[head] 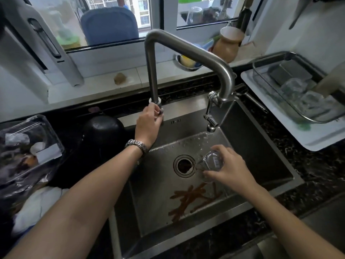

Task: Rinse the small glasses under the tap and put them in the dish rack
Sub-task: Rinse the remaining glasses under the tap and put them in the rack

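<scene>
My right hand [231, 169] grips a small clear glass [211, 161] over the steel sink [261, 139], tilted on its side with its base toward me. Water runs from the tap spout [211, 126] down onto the glass. My left hand [149, 123] is curled round the tap handle [161, 112] at the foot of the tall bent tap [186, 51]. The dish rack [280, 94] stands at the right on a white tray [317, 141]; it holds some clear glasses [293, 86].
Brown sticks lie on the sink floor [190, 200] near the drain [184, 165]. A black pot [103, 131] and a clear plastic box [29, 144] sit left of the sink. A brown jar [227, 43] and a steel bowl [186, 62] stand on the windowsill.
</scene>
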